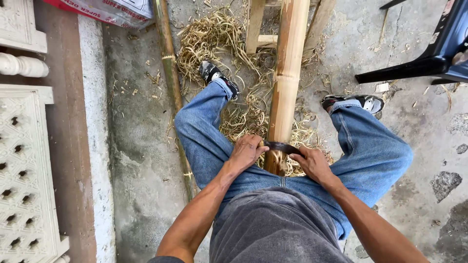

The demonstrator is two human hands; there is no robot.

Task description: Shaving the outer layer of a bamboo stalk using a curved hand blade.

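A thick pale bamboo pole (pixel 287 73) runs from between my knees up to a wooden stand (pixel 256 29) at the top. A dark curved blade (pixel 282 146) lies across the pole's near end. My left hand (pixel 246 152) grips the blade's left end and my right hand (pixel 312 163) grips its right end. Pale curls of shaved bamboo (pixel 243 114) lie heaped on the ground under the pole, between my two feet.
A thin green bamboo stem (pixel 171 78) lies on the concrete to the left of my leg. White moulded concrete blocks (pixel 22 160) stand at the far left. A dark plastic chair (pixel 438 48) sits at the upper right, and a red and white sack (pixel 107 9) at the top.
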